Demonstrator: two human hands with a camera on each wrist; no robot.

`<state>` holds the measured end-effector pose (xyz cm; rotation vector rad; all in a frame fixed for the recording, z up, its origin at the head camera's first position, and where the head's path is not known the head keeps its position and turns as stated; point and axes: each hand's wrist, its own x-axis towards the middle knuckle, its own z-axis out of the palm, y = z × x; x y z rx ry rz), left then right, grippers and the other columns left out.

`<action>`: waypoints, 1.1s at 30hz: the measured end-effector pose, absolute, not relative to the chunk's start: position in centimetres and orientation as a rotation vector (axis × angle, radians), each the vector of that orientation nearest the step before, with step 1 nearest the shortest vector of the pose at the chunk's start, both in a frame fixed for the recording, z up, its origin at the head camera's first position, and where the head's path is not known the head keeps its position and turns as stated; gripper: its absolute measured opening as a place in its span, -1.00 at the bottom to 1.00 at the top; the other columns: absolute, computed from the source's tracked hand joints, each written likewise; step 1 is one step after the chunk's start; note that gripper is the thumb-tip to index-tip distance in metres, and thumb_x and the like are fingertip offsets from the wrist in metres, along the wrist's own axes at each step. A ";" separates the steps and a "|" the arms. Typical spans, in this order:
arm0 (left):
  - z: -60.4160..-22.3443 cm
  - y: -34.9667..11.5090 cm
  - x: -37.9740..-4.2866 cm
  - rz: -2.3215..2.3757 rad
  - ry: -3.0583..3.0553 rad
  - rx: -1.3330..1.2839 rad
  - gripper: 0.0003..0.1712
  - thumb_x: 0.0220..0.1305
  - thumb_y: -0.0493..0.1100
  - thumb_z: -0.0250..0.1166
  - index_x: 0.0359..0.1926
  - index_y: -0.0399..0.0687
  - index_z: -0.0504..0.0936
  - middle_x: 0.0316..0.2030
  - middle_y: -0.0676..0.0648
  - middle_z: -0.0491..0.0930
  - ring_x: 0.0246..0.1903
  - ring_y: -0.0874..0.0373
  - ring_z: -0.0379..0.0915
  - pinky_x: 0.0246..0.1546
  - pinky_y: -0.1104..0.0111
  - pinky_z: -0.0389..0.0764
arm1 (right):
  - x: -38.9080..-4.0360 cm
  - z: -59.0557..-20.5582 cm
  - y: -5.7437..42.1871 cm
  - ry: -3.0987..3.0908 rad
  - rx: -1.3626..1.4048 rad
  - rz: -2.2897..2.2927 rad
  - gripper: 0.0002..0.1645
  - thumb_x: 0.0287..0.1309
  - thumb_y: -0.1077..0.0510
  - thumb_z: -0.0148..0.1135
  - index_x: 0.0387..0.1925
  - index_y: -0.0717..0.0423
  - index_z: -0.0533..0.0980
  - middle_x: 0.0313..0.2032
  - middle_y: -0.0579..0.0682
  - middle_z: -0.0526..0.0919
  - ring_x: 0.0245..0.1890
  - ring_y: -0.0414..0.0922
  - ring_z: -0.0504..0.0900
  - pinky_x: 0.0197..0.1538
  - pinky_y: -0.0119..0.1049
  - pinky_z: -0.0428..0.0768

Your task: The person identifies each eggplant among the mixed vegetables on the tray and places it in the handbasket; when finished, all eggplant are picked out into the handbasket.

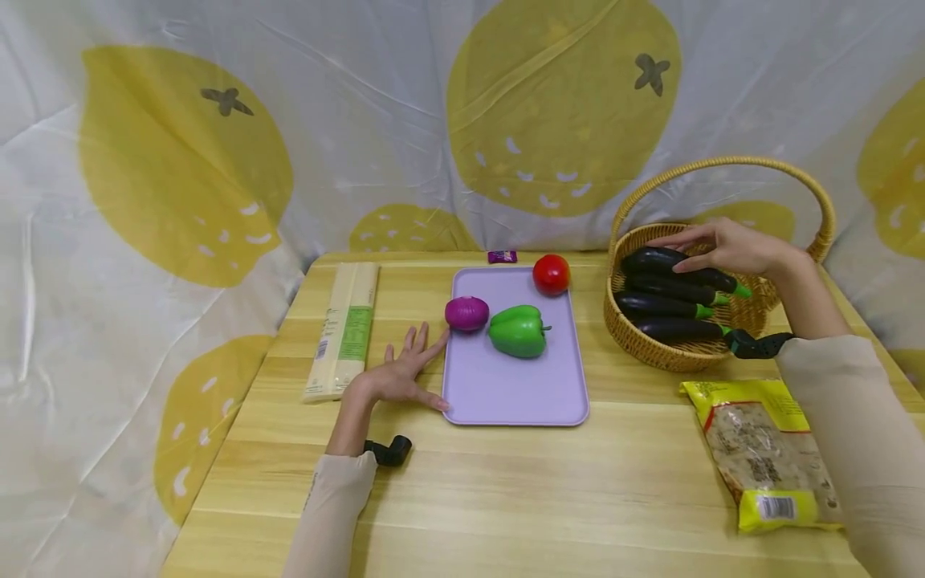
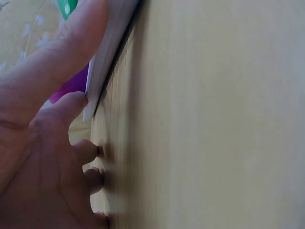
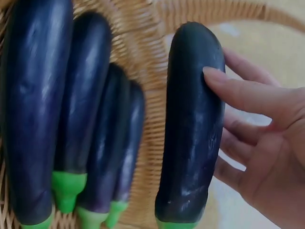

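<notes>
My right hand (image 1: 740, 247) pinches a dark purple eggplant (image 3: 190, 124) between thumb and fingers, over the wicker basket (image 1: 630, 341). Several more eggplants (image 1: 661, 306) with green stem ends lie side by side in that basket. On the left, my left hand (image 1: 397, 377) has its fingers spread, with thumb and forefinger touching the left edge of a lilac tray (image 1: 515, 393). Its other fingertips rest on the table in the left wrist view. The tray carries a purple onion (image 1: 466, 314), a green bell pepper (image 1: 518, 331) and a red tomato (image 1: 552, 275) at its far right corner.
A long pack of noodles (image 1: 343, 329) lies left of the tray. Behind the tray is a small purple packet (image 1: 502, 257). A yellow bag of dried food (image 1: 766, 457) lies in front of the basket, partly under my right sleeve. The basket's tall handle (image 1: 723, 161) arches above it.
</notes>
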<state>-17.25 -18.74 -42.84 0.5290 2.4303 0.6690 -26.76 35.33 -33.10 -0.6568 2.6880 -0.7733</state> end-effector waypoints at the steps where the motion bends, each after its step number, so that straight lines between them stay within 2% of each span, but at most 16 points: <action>1: -42.8 -18.7 -17.3 0.666 2.431 0.529 0.45 0.10 0.24 0.56 0.68 0.15 -0.29 0.62 -0.30 -0.65 0.59 -0.27 -0.85 0.47 -0.40 -0.59 | -27.1 -33.4 35.6 2.683 -0.640 -0.772 -0.38 0.38 0.14 0.34 0.43 -0.06 0.47 0.43 0.19 0.47 0.26 -0.06 0.61 0.01 -0.58 0.55; 4: -42.8 -18.8 -17.3 0.656 2.433 0.529 0.45 0.10 0.25 0.56 0.68 0.15 -0.29 0.62 -0.29 -0.65 0.59 -0.26 -0.85 0.48 -0.40 -0.58 | -28.0 -34.3 36.2 2.657 -0.577 -0.783 -0.36 0.40 0.13 0.31 0.46 -0.06 0.44 0.46 0.20 0.44 0.34 0.20 0.52 0.08 -0.44 0.61; 6: -42.9 -18.8 -17.3 0.655 2.434 0.527 0.45 0.09 0.25 0.56 0.68 0.16 -0.29 0.62 -0.29 -0.65 0.60 -0.26 -0.84 0.48 -0.40 -0.57 | -28.6 -34.8 36.4 2.648 -0.547 -0.797 -0.36 0.40 0.13 0.32 0.46 -0.04 0.43 0.45 0.21 0.43 0.35 0.23 0.50 0.09 -0.41 0.61; 10: -42.9 -18.9 -17.3 0.662 2.435 0.526 0.45 0.09 0.25 0.56 0.68 0.16 -0.30 0.62 -0.29 -0.65 0.60 -0.26 -0.84 0.48 -0.40 -0.57 | -29.6 -35.8 36.4 2.624 -0.520 -0.834 -0.35 0.38 0.15 0.33 0.45 0.02 0.44 0.42 0.27 0.47 0.36 0.26 0.49 0.04 -0.57 0.52; 11: -42.9 -18.9 -17.3 0.659 2.436 0.525 0.45 0.09 0.25 0.56 0.68 0.16 -0.30 0.62 -0.28 -0.65 0.60 -0.26 -0.84 0.48 -0.40 -0.57 | -29.8 -36.0 36.4 2.615 -0.516 -0.846 -0.36 0.37 0.16 0.33 0.44 0.04 0.45 0.42 0.28 0.47 0.36 0.27 0.48 0.05 -0.55 0.53; 13: -42.9 -18.8 -17.2 0.653 2.436 0.524 0.45 0.09 0.25 0.56 0.68 0.17 -0.30 0.62 -0.28 -0.65 0.60 -0.25 -0.85 0.48 -0.39 -0.58 | -29.9 -36.2 36.4 2.597 -0.504 -0.865 -0.36 0.37 0.16 0.33 0.44 0.06 0.45 0.42 0.30 0.45 0.37 0.28 0.47 0.15 -0.41 0.60; 15: -42.8 -18.8 -17.1 0.651 2.436 0.524 0.45 0.10 0.24 0.56 0.68 0.17 -0.30 0.62 -0.28 -0.65 0.60 -0.25 -0.85 0.48 -0.39 -0.58 | -29.9 -36.4 36.5 2.583 -0.481 -0.881 -0.36 0.37 0.15 0.33 0.44 0.06 0.45 0.44 0.30 0.43 0.38 0.28 0.46 0.27 -0.14 0.61; 18: -42.7 -18.7 -17.0 0.647 2.435 0.521 0.44 0.10 0.23 0.56 0.68 0.17 -0.29 0.62 -0.28 -0.65 0.60 -0.24 -0.85 0.49 -0.39 -0.58 | -29.8 -36.6 36.8 2.566 -0.448 -0.907 -0.35 0.38 0.13 0.33 0.45 0.05 0.43 0.47 0.28 0.39 0.40 0.27 0.43 0.37 0.22 0.47; 22: -42.8 -18.7 -17.0 0.645 2.439 0.522 0.43 0.11 0.22 0.56 0.68 0.18 -0.29 0.62 -0.27 -0.65 0.60 -0.24 -0.85 0.48 -0.39 -0.58 | -29.8 -36.9 37.4 2.512 -0.417 -0.969 -0.33 0.41 0.11 0.30 0.49 0.06 0.39 0.52 0.26 0.31 0.46 0.27 0.35 0.43 0.32 0.35; 23: -42.8 -18.7 -17.0 0.645 2.441 0.527 0.43 0.11 0.22 0.56 0.68 0.18 -0.28 0.62 -0.28 -0.65 0.60 -0.24 -0.85 0.48 -0.40 -0.58 | -29.9 -37.0 37.6 2.505 -0.413 -0.975 -0.33 0.41 0.11 0.29 0.49 0.06 0.38 0.52 0.25 0.31 0.47 0.23 0.36 0.44 0.27 0.38; 25: -42.9 -18.8 -17.0 0.651 2.441 0.537 0.42 0.12 0.22 0.55 0.68 0.17 -0.28 0.62 -0.28 -0.65 0.60 -0.25 -0.85 0.47 -0.41 -0.58 | -29.9 -37.2 38.0 2.508 -0.401 -0.972 -0.33 0.42 0.12 0.29 0.49 0.05 0.38 0.52 0.20 0.32 0.44 0.06 0.43 0.42 0.05 0.49; 27: -43.0 -18.8 -17.1 0.657 2.437 0.546 0.42 0.13 0.22 0.55 0.68 0.17 -0.29 0.62 -0.28 -0.66 0.59 -0.24 -0.86 0.47 -0.41 -0.60 | -29.9 -37.4 38.4 2.528 -0.401 -0.948 -0.35 0.42 0.13 0.28 0.48 0.03 0.40 0.50 0.17 0.35 0.33 -0.24 0.51 0.31 -0.28 0.57; 29: -43.1 -18.8 -17.1 0.662 2.432 0.548 0.41 0.13 0.21 0.55 0.68 0.18 -0.29 0.61 -0.27 -0.67 0.59 -0.23 -0.87 0.47 -0.40 -0.62 | -30.0 -37.5 38.6 2.546 -0.406 -0.930 -0.36 0.41 0.12 0.30 0.46 0.01 0.42 0.49 0.13 0.38 0.17 -0.52 0.50 0.12 -0.56 0.55; 31: -43.1 -18.8 -17.1 0.664 2.431 0.544 0.41 0.13 0.21 0.55 0.68 0.18 -0.29 0.61 -0.27 -0.67 0.59 -0.23 -0.88 0.47 -0.39 -0.62 | -30.1 -37.5 38.7 2.547 -0.413 -0.927 -0.36 0.41 0.10 0.30 0.46 0.00 0.42 0.49 0.13 0.37 0.06 -0.68 0.44 0.04 -0.67 0.50; 33: -43.1 -18.9 -17.1 0.656 2.437 0.540 0.42 0.13 0.22 0.55 0.68 0.19 -0.29 0.62 -0.27 -0.67 0.59 -0.23 -0.87 0.47 -0.39 -0.61 | -30.2 -37.5 38.7 2.535 -0.421 -0.934 -0.34 0.40 0.09 0.31 0.47 0.00 0.42 0.50 0.13 0.36 0.04 -0.71 0.42 0.06 -0.64 0.51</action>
